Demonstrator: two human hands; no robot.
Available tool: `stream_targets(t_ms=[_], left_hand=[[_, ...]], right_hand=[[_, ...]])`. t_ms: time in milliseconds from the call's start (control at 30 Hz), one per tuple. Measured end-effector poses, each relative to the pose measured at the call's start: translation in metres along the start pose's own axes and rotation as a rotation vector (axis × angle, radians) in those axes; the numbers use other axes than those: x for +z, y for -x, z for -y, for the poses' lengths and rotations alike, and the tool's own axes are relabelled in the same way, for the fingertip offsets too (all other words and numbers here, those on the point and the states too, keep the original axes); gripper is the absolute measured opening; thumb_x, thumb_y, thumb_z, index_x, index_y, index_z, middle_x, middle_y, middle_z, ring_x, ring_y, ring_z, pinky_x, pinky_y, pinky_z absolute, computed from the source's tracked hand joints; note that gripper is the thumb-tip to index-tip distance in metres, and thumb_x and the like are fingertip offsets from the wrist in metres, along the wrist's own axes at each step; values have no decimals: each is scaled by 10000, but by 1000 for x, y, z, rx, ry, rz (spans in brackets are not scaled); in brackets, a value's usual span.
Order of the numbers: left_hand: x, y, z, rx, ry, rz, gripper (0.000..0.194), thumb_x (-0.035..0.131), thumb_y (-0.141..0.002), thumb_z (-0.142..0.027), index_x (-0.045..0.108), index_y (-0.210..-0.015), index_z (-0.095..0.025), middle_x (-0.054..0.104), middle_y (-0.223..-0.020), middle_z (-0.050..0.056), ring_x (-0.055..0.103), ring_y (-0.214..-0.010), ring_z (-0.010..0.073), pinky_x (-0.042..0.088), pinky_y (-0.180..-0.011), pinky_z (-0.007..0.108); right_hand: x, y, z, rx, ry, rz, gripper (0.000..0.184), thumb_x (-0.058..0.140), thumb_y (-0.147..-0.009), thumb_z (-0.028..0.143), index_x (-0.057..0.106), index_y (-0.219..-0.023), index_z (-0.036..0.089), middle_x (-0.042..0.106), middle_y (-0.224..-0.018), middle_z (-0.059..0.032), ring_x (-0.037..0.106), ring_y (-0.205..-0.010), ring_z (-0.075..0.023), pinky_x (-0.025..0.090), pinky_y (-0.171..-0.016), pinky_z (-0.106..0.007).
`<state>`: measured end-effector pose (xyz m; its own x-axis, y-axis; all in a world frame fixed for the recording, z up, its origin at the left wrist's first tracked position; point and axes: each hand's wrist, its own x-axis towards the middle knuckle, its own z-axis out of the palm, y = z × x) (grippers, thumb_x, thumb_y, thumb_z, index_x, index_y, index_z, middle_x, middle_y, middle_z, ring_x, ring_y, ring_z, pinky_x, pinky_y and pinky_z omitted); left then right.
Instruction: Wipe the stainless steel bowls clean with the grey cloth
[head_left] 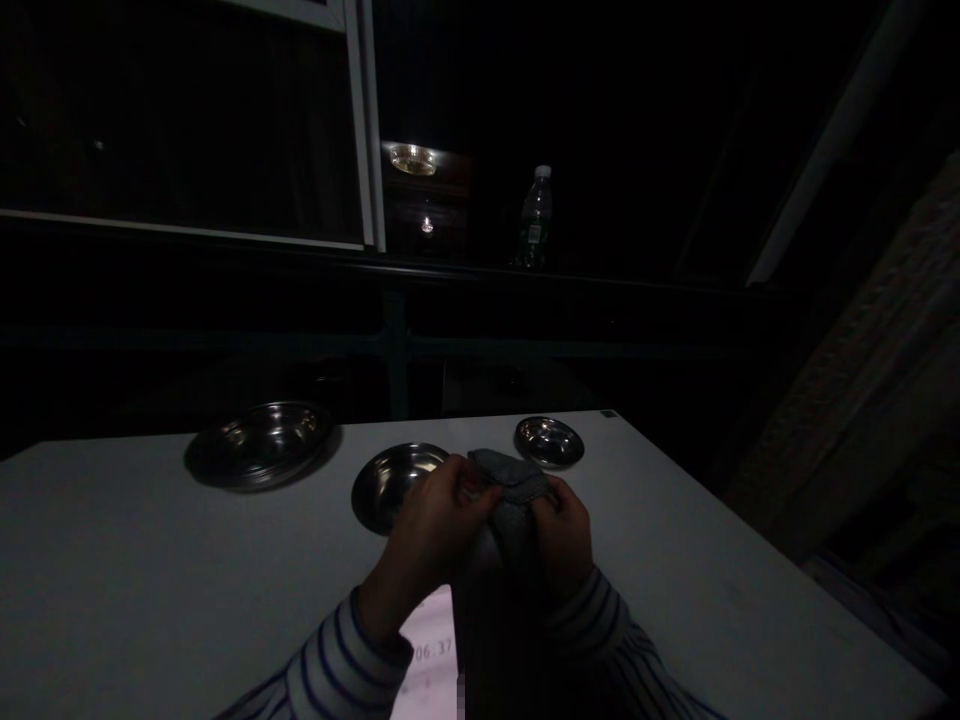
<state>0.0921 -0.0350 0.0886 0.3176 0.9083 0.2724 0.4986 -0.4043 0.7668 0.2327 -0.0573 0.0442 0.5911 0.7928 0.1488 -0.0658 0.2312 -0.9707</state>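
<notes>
The step in hand looks to be working the grey cloth (pixel 510 488) with both hands, perhaps folding or spreading it. It is bunched between the left hand (pixel 435 515) and the right hand (pixel 568 535), over the near part of the table (pixel 112 570). The left fingers are closed in a pinch on its left side, the right fingers likewise on its right; neither looks spread. Whether its lower part touches the table is too dark to tell.

The next move seems to call for a steady pinch from one hand while the other eases its fingers and takes a new hold. The middle bowl (pixel 390 480) lies just beyond the left hand, so a wide sweep might knock it.

As for writing, "06:37" reads on a lit screen (pixel 431 660), partly covered by the left sleeve (pixel 349 650); other marks there are blurred. The bottle (pixel 538 200) bears a green label (pixel 534 234) with a pale block, its brand illegible.
</notes>
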Motion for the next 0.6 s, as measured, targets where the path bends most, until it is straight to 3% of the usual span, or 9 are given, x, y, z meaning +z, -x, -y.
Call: stream_targets(t_ms=[100,200,300,433,600], left_hand=[[5,5,-3,124,-14,96,305,609,-675,-416,599,-886,-196,656,-874,66,602,-775,221,432,-652,313],[11,6,-1,193,-4,98,350,611,-681,-335,592,-1008,-211,645,-993,70,593,-886,227,434,-744,315],[12,1,5,142,11,68,339,550,-720,-281,596,-1044,-191,645,-1023,88,590,-931,229,429,-795,326],[6,-6,10,46,122,115,336,518,-744,-294,619,-1036,-163,666,-1006,99,613,-898,219,446,-786,321],[-6,-10,13,63,131,51,298,497,-758,-290,658,-980,-173,684,-990,81,614,-926,222,436,-826,321]], right_hand=[[1,1,1,9,-13,31,181,613,-581,293,590,-723,182,655,-641,-16,603,-594,-173,462,-501,-257],[4,5,5,39,-78,116,277,648,-582,322,610,-807,166,686,-753,-43,634,-695,-195,497,-592,-280],[6,9,8,61,-135,180,369,677,-575,335,615,-887,146,693,-783,-57,640,-718,-201,505,-637,-299],[5,9,7,61,-141,244,417,685,-583,331,621,-947,139,695,-842,-66,641,-791,-213,506,-681,-312],[-2,1,5,54,-84,202,397,696,-573,343,653,-924,163,685,-941,-70,631,-877,-233,500,-758,-349]])
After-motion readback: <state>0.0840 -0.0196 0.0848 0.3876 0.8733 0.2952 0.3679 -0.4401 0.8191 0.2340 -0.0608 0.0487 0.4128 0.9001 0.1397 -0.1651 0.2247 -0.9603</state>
